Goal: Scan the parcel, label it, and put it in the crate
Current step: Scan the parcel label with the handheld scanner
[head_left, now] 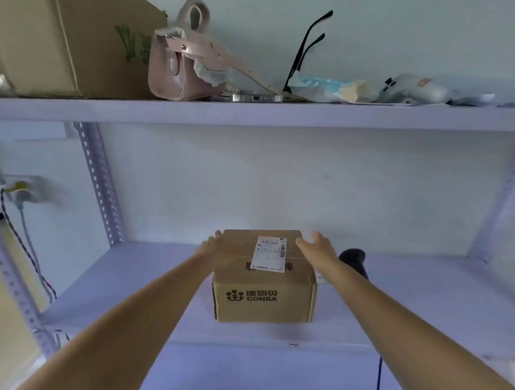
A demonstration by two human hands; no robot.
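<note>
A brown cardboard parcel (264,297) printed with CONBA stands on the lower shelf (130,278), a white shipping label (271,253) stuck on its top. My left hand (216,249) lies flat against the parcel's upper left edge, fingers spread. My right hand (318,249) hovers at the upper right edge with fingers apart; whether it touches the box is unclear. A black handheld scanner (354,258) lies on the shelf just right of the parcel, partly hidden behind my right forearm, with its cable (379,380) hanging off the front. No crate is visible.
The upper shelf (253,113) carries a large cardboard box (66,39), a pink handbag (179,63), a phone (256,98), glasses (306,47) and a grey device (414,89). Perforated metal uprights (100,186) frame the left side. Cables (21,239) hang near a wall socket.
</note>
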